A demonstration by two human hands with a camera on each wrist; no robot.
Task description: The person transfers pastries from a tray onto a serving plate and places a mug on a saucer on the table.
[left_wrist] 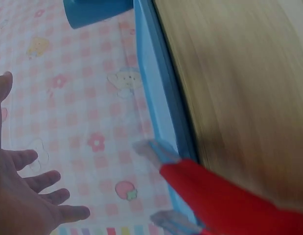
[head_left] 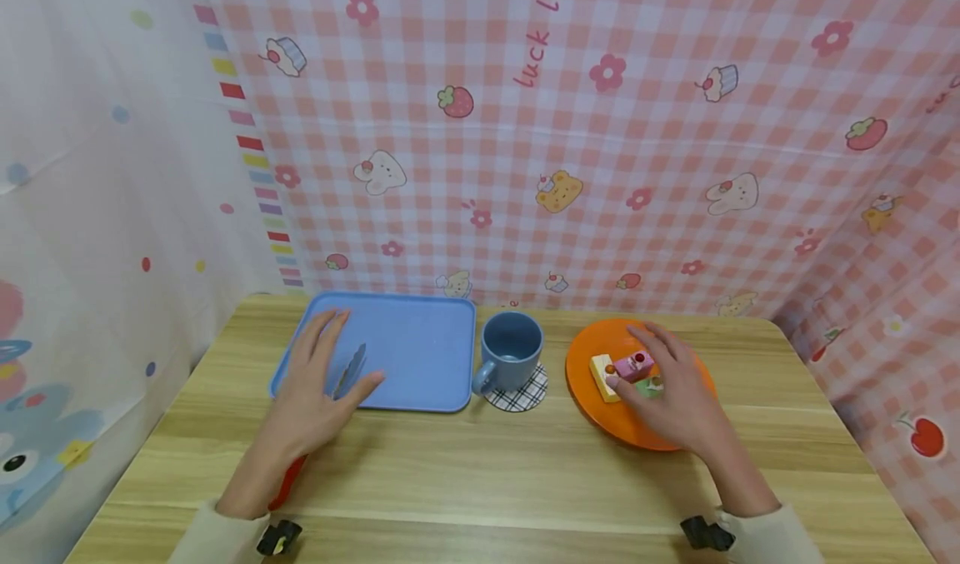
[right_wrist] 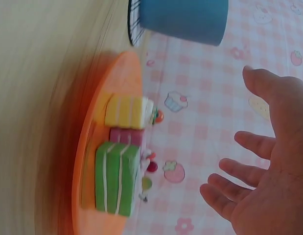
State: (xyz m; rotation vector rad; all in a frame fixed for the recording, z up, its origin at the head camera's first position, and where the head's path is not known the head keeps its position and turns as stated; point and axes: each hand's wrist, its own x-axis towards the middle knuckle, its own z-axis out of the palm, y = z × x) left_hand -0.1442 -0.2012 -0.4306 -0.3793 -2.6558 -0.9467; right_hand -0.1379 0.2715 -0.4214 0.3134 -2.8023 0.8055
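Over the left part of the blue tray (head_left: 420, 356) hovers my left hand (head_left: 318, 406), fingers spread and holding nothing. Beneath it lie tongs with red handles (left_wrist: 224, 196) and grey tips (head_left: 351, 371), partly hidden by the hand in the head view. My right hand (head_left: 675, 389) is above the orange plate (head_left: 592, 406), thumb and fingers apart, gripping nothing. On that plate sit three toy cake slices: a yellow one (right_wrist: 124, 111), a pink one (right_wrist: 127, 136) and a green one (right_wrist: 117, 178), the green one partly covered by the hand in the head view.
Between tray and plate a blue mug (head_left: 512, 351) stands on a checked round coaster (head_left: 525, 393), its handle toward the front left. All of it is on a wooden table (head_left: 480, 481). A pink checked cloth (head_left: 525, 131) hangs behind the table.
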